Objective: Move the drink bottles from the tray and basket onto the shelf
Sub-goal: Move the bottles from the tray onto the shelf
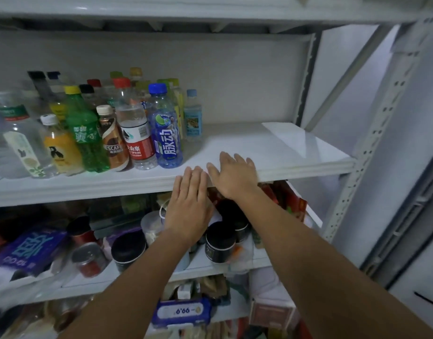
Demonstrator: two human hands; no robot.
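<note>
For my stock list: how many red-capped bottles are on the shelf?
2: the water bottle in front, beside the coffee; a back bottle, mostly hidden. Others may be hidden.

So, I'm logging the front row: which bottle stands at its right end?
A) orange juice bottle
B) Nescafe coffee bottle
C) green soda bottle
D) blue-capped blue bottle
D: the blue-capped blue bottle ends the front row, the red-labelled water bottle at its left, bare shelf at its right.
</note>
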